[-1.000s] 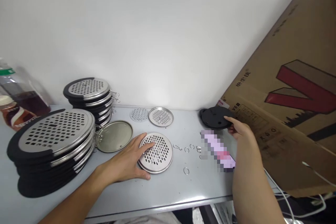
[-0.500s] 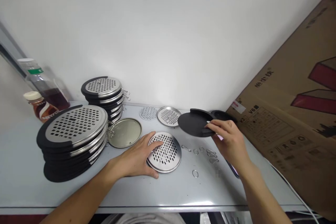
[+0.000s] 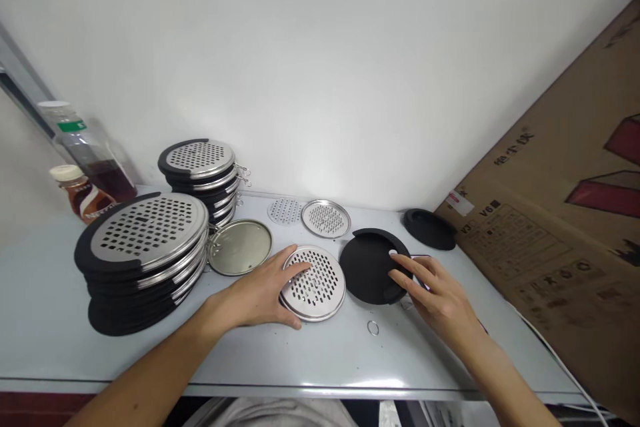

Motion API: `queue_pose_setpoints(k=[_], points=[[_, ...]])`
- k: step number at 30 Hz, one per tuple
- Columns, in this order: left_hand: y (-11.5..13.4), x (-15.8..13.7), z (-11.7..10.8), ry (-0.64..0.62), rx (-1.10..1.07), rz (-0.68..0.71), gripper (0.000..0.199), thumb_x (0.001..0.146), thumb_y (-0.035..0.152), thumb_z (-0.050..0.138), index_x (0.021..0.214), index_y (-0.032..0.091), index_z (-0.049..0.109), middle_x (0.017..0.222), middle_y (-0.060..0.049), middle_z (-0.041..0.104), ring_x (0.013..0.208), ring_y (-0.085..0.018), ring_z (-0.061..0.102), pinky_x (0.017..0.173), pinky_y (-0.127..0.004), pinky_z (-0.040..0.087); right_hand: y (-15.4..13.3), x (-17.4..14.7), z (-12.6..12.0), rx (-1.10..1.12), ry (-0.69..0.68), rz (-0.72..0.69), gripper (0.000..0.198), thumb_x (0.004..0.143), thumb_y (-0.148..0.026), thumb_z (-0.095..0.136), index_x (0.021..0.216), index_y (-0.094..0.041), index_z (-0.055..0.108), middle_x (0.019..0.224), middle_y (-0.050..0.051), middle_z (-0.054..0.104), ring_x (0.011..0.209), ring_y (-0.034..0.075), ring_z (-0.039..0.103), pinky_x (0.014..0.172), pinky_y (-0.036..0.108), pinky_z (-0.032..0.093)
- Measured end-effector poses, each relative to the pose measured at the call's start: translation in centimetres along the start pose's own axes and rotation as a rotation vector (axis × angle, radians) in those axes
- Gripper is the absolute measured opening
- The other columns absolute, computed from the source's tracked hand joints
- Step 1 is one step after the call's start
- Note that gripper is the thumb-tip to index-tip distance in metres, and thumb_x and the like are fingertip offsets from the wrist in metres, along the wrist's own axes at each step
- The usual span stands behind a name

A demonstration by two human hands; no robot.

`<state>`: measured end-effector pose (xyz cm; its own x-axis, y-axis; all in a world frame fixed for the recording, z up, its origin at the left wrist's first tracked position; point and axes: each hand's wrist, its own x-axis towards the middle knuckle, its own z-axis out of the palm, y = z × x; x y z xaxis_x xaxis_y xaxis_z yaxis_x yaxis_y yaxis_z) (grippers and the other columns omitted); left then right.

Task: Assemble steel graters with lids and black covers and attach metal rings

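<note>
My left hand (image 3: pixel 263 290) rests at the left side of a round metal grater plate (image 3: pixel 317 283), with its thumb along the near rim and a finger over the holes. The plate lies on the table. My right hand (image 3: pixel 437 293) grips the right edge of a black round cover (image 3: pixel 370 270) with a raised partial rim. Two fingertips lie on its inner face beside a small white spot (image 3: pixel 393 253); the thumb is hidden. The cover is low over the table, just right of the grater plate. A metal ring (image 3: pixel 373 327) lies in front of it.
Two stacks of black-rimmed graters (image 3: pixel 145 230) (image 3: pixel 200 157) stand at left, beside two bottles (image 3: pixel 107 170) (image 3: pixel 83 193). A plain metal lid (image 3: pixel 243 248), perforated disc (image 3: pixel 285 211), another grater plate (image 3: pixel 326 219) and black cover (image 3: pixel 427 228) lie behind. A cardboard box (image 3: pixel 540 240) stands right.
My right hand has lowered the black cover toward the table and turned its inner face upward. It now hides most of the small metal clips and rings. My left hand stays at the grater plate.
</note>
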<state>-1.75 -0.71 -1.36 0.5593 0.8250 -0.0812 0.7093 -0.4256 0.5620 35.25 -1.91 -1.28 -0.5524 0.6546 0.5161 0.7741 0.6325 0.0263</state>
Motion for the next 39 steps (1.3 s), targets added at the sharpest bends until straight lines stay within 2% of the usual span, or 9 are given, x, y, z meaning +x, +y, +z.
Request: queue_pose_setpoints(k=[8,14,16,19,21,24,28,33,39], points=[[-0.1,-0.3,-0.9,-0.014,-0.039,-0.063,0.095,0.064,0.060,0.077,0.147,0.043,0.033,0.162,0.000,0.011,0.146,-0.033,0.020,0.115,-0.046,0.029,-4.0,0.9,1.3,0.101,-0.086,0.030,0.049,0.086,0.000,0.044,0.123,-0.028,0.058,0.134,0.010,0.056,0.101,0.028,0.057,0.076,0.046,0.056],[-0.2,-0.3,-0.8,-0.005,-0.057,-0.046,0.093,0.062,0.057,0.079,0.144,0.043,0.038,0.162,0.001,0.010,0.146,-0.034,0.017,0.116,-0.046,0.027,-6.6,0.7,2.7,0.350,-0.184,0.154,0.043,0.091,-0.017,0.052,0.131,-0.032,0.054,0.144,0.011,0.043,0.117,0.028,0.057,0.088,0.043,0.057],[-0.2,-0.3,-0.8,-0.009,-0.068,-0.053,0.093,0.062,0.059,0.079,0.144,0.042,0.039,0.162,0.001,0.010,0.147,-0.035,0.016,0.116,-0.047,0.027,-6.3,0.8,2.1,0.430,-0.268,0.229,0.048,0.088,-0.027,0.061,0.134,-0.034,0.051,0.149,0.010,0.036,0.120,0.028,0.056,0.087,0.039,0.058],[0.1,-0.3,-0.9,-0.005,-0.088,-0.050,0.089,0.062,0.064,0.076,0.142,0.041,0.043,0.162,0.000,0.011,0.146,-0.036,0.016,0.116,-0.048,0.027,-4.5,1.9,0.9,0.496,-0.349,0.318,0.075,0.077,-0.039,0.074,0.144,-0.037,0.038,0.151,0.009,0.035,0.130,0.031,0.048,0.098,0.044,0.052],[0.2,-0.3,-0.9,0.016,-0.096,-0.038,0.084,0.064,0.065,0.075,0.139,0.040,0.047,0.162,0.001,0.012,0.146,-0.035,0.018,0.116,-0.048,0.028,-2.9,3.3,0.7,0.563,-0.410,0.320,0.095,0.069,-0.044,0.080,0.149,-0.034,0.029,0.150,0.010,0.038,0.134,0.032,0.042,0.107,0.048,0.042],[0.0,-0.2,-0.8,0.041,-0.092,-0.026,0.084,0.064,0.062,0.077,0.139,0.040,0.048,0.162,0.000,0.012,0.146,-0.036,0.019,0.115,-0.048,0.030,-1.1,5.3,1.4,0.677,-0.507,0.291,0.109,0.061,-0.046,0.084,0.151,-0.030,0.025,0.153,0.011,0.036,0.138,0.033,0.037,0.114,0.049,0.032],[-0.5,-0.1,-0.6,0.037,-0.076,-0.024,0.085,0.062,0.060,0.079,0.139,0.041,0.048,0.161,-0.001,0.014,0.146,-0.037,0.017,0.116,-0.052,0.026,-1.3,5.9,3.0,0.771,-0.473,0.257,0.112,0.061,-0.046,0.084,0.152,-0.030,0.022,0.149,0.010,0.042,0.138,0.033,0.037,0.117,0.057,0.017],[-0.1,-0.1,-0.5,0.020,-0.057,-0.009,0.083,0.059,0.063,0.079,0.135,0.045,0.051,0.160,0.000,0.019,0.145,-0.036,0.019,0.116,-0.052,0.025,-3.2,4.0,4.1,0.794,-0.419,0.345,0.110,0.061,-0.050,0.084,0.151,-0.028,0.025,0.154,0.011,0.034,0.141,0.034,0.032,0.115,0.054,0.028],[0.4,-0.7,-1.3,-0.042,-0.076,0.038,0.083,0.061,0.053,0.082,0.137,0.044,0.049,0.160,0.001,0.018,0.146,-0.035,0.019,0.116,-0.052,0.024,-4.1,3.0,4.1,0.685,-0.435,0.331,0.110,0.061,-0.057,0.081,0.152,-0.031,0.024,0.157,0.010,0.027,0.145,0.038,0.015,0.115,0.063,0.021]])
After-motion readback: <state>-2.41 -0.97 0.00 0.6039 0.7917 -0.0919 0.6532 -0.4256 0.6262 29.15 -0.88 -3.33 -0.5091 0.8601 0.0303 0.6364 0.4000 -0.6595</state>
